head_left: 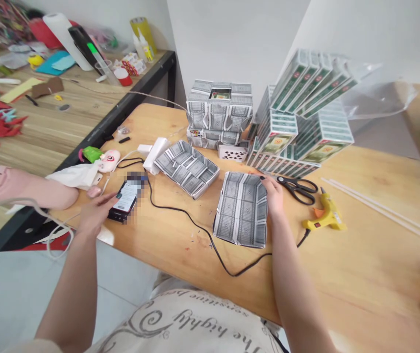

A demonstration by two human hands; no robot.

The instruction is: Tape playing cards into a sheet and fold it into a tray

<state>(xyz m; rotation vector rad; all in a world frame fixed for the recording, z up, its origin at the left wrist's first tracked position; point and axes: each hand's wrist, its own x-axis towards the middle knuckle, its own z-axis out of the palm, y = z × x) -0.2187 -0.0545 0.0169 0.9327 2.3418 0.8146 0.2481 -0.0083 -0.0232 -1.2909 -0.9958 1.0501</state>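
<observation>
My left hand lies at the lower left edge of a lit phone, a finger or thumb over its screen; whether it grips the phone is unclear. On the right, my right hand has its fingers on the right rim of an open box made of grey patterned playing cards. A second shallow card box sits between phone and that box, slightly farther back. Behind them stands a stack of card-built boxes, with a loose playing card at its foot.
Green card packs are piled at the back right. Black scissors, a yellow glue gun and white sticks lie to the right. A black cable crosses the table. A pink bottle lies at left.
</observation>
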